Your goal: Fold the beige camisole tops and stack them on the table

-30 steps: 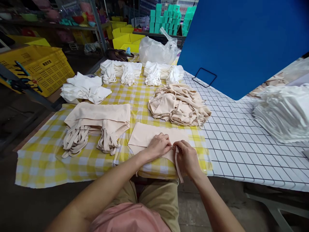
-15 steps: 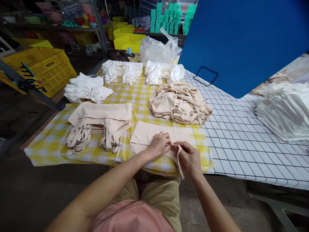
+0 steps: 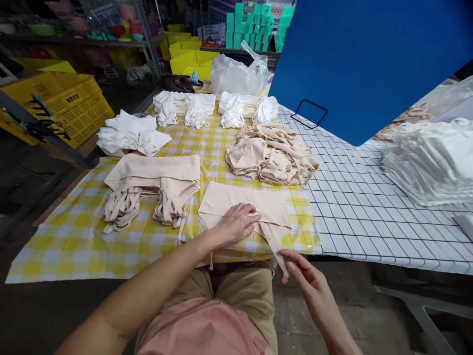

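A flat beige garment (image 3: 258, 204) with thin straps lies at the table's near edge on the yellow checked cloth (image 3: 74, 236). My left hand (image 3: 236, 223) rests palm down on its lower middle, pressing it flat. My right hand (image 3: 305, 276) is below the table edge, fingers apart, with its fingertips touching the end of a strap (image 3: 278, 254) that hangs off the garment. To the left sits a neat stack of folded beige garments (image 3: 153, 185) with their straps trailing forward. Behind lies a loose heap of beige garments (image 3: 271, 155).
White folded garments (image 3: 129, 135) and further white stacks (image 3: 216, 108) lie at the back, with a plastic bag (image 3: 238, 74) behind them. A white pile (image 3: 428, 158) sits on the grid-patterned cloth (image 3: 369, 217) at right. A blue panel (image 3: 369, 59) covers the upper right. Yellow crates (image 3: 66, 98) stand at left.
My right hand has slid from the garment's strap joint down along the strap, off the table edge. The left hand stays on the fabric.
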{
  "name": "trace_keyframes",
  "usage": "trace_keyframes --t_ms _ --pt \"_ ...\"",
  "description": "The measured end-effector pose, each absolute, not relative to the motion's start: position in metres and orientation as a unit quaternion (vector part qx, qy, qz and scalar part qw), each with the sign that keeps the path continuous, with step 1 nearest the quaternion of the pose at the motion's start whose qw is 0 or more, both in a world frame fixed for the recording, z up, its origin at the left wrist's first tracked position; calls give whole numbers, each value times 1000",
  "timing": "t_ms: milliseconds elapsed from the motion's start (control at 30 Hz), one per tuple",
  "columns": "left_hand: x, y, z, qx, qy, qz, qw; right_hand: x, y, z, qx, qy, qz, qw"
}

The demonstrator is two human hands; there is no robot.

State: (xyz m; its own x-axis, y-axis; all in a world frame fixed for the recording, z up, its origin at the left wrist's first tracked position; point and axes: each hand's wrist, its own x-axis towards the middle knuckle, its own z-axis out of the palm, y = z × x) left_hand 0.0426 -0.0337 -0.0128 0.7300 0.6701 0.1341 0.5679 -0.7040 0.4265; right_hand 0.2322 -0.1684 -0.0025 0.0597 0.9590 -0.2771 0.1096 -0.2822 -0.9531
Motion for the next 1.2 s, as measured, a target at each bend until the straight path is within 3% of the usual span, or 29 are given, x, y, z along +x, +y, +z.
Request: trace_keyframes --t_ms 167,467,667,900,1067,1200 --pt "44 -37 -13 913 350 136 158 226 -183 -27 -641 -369 458 493" --pt "22 -38 -18 911 327 158 195 219 -205 -73 -676 -186 438 562" --pt "-40 -54 -22 864 418 231 162 158 -198 -88 -657 -310 540 426" --pt "-58 -99 -37 917 351 167 86 75 -151 -80 -586 -470 532 390" --pt "-59 -101 -43 919 350 162 83 89 -163 -52 -542 -504 587 328" --pt "-59 -97 -46 909 357 195 92 131 -171 -6 -586 -583 508 243"
